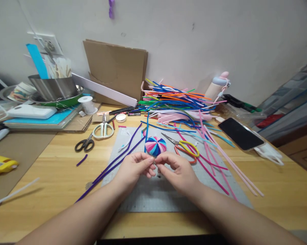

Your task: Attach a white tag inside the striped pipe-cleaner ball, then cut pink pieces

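Over the grey mat (133, 200), my left hand (136, 165) and my right hand (173, 168) meet with their fingertips pinched together. Whatever sits between the fingers is too small to make out. Just beyond the fingertips is a round ball of pink, blue, white and purple stripes (155, 146). A blue pipe cleaner (146, 132) stretches up beside its left edge. To the right of the ball, scissors with yellow and orange handles (189, 148) lie on the mat. Long purple pipe cleaners (112, 166) lie to the left of my left hand.
Several coloured pipe cleaners (176, 98) are heaped at the back. Pink ones (235, 163) and a phone (241, 133) lie to the right. White-handled scissors (103, 130), black scissors (84, 144), a spool (87, 104) and a yellow glue gun (1, 165) are on the left. Cardboard (115, 71) leans on the wall.
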Motion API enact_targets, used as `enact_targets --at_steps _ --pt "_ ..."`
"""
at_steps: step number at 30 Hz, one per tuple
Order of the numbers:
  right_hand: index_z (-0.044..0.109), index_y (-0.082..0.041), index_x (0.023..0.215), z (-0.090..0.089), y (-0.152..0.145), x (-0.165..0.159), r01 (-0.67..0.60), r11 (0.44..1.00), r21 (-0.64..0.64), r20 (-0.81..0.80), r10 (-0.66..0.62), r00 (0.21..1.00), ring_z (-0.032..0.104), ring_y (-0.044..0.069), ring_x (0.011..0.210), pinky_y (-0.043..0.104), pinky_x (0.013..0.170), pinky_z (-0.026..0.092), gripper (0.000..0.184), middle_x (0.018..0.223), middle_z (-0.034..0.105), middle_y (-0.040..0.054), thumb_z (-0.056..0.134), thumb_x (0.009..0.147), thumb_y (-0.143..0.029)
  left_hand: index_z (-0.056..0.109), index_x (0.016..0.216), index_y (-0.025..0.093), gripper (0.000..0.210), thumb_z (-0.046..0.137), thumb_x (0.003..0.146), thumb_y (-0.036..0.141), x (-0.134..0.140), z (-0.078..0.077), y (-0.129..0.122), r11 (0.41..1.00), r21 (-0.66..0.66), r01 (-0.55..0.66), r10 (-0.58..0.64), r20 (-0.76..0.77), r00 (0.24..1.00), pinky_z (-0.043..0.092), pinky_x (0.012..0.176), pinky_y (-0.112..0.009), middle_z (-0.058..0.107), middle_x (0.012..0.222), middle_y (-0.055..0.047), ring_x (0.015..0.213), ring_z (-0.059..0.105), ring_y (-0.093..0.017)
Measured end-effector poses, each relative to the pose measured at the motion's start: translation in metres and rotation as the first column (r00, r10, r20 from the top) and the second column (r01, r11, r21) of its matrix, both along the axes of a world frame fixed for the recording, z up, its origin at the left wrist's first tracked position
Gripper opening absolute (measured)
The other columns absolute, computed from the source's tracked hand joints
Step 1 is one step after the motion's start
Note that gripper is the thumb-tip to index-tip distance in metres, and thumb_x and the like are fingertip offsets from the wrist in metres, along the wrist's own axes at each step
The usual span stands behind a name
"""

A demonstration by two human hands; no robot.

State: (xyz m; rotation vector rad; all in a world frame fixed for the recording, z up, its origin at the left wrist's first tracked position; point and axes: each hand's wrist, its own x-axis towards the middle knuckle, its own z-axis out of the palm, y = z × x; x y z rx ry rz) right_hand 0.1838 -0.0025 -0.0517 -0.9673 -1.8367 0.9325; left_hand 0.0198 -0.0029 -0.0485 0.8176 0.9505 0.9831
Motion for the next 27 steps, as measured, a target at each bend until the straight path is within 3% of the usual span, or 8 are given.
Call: enact_targets --at_steps 3,11,14,17,21,25,27 --pt "0.063 -0.018 0.091 0.0 0.001 -0.001 0.004 0.997 -0.072 -0.032 -0.006 0.999 0.064 0.016 0.075 0.03 0.067 0.052 0.012 0.082 0.068 0.0041 0.055 0.082 -0.017 0.061 0.07 0.011 0.032 0.079 0.062 0.036 -0.001 0.0 0.0 1.0 0.001 -0.008 0.008 0.001 1.0 0.044 0.046 -0.019 0.065 0.056 -0.001 0.045 0.058 -0.009" --pt "0.066 -0.018 0.082 0.004 0.006 0.001 -0.027 0.999 -0.037 -0.034 0.026 0.999 0.062 0.017 0.077 0.032 0.072 0.05 0.01 0.08 0.067 0.0045 0.057 0.079 -0.015 0.063 0.073 0.011 0.032 0.078 0.062 0.036 -0.001 -0.007 0.0 1.0 0.017 -0.01 0.01 -0.009 1.0 0.044 0.047 -0.019 0.065 0.056 -0.001 0.046 0.058 -0.009" --pt "0.065 -0.018 0.082 0.001 0.006 -0.001 -0.067 0.98 -0.188 -0.111 0.047 0.993 0.06 0.015 0.071 0.029 0.065 0.049 0.007 0.078 0.065 0.0038 0.059 0.078 -0.02 0.063 0.073 0.012 0.03 0.079 0.062 0.034 0.0 -0.008 0.0 1.0 0.008 -0.027 0.027 0.001 1.0 0.043 0.046 -0.018 0.064 0.056 0.0 0.045 0.057 -0.008" --pt "0.06 -0.017 0.085 0.0 0.006 -0.002 -0.176 0.893 -0.414 -0.306 0.046 0.951 0.059 0.013 0.064 0.028 0.061 0.048 0.011 0.076 0.064 0.002 0.063 0.077 -0.024 0.063 0.071 0.012 0.025 0.076 0.065 0.032 0.001 -0.006 0.0 1.0 -0.017 -0.025 0.026 0.074 0.997 0.04 0.044 -0.016 0.062 0.054 0.002 0.042 0.054 -0.005" --pt "0.058 -0.017 0.087 0.004 0.007 -0.001 -0.338 0.78 -0.527 -0.543 -0.003 0.84 0.06 0.012 0.066 0.026 0.063 0.046 0.015 0.08 0.064 0.0018 0.063 0.073 -0.019 0.064 0.07 0.011 0.02 0.071 0.073 0.03 0.0 -0.003 0.0 0.999 -0.008 0.034 -0.032 0.17 0.985 0.037 0.043 -0.013 0.063 0.058 0.001 0.043 0.052 -0.003" --pt "0.059 -0.015 0.087 0.009 0.008 -0.001 -0.457 0.638 -0.62 -0.615 -0.034 0.788 0.059 0.012 0.065 0.023 0.06 0.044 0.015 0.078 0.064 0.0035 0.06 0.073 -0.018 0.063 0.072 0.011 0.018 0.069 0.075 0.028 0.0 -0.002 0.001 0.999 0.017 0.041 -0.044 0.2 0.979 0.038 0.044 -0.013 0.064 0.061 0.0 0.046 0.053 -0.003" --pt "0.06 -0.015 0.086 0.01 0.008 -0.002 -0.472 0.604 -0.642 -0.61 -0.03 0.792 0.06 0.012 0.067 0.024 0.062 0.044 0.013 0.076 0.064 0.0041 0.06 0.075 -0.021 0.063 0.073 0.011 0.019 0.068 0.076 0.029 0.0 -0.002 0.0 0.998 0.027 0.058 -0.062 0.189 0.98 0.038 0.045 -0.013 0.063 0.06 -0.001 0.048 0.055 -0.005"
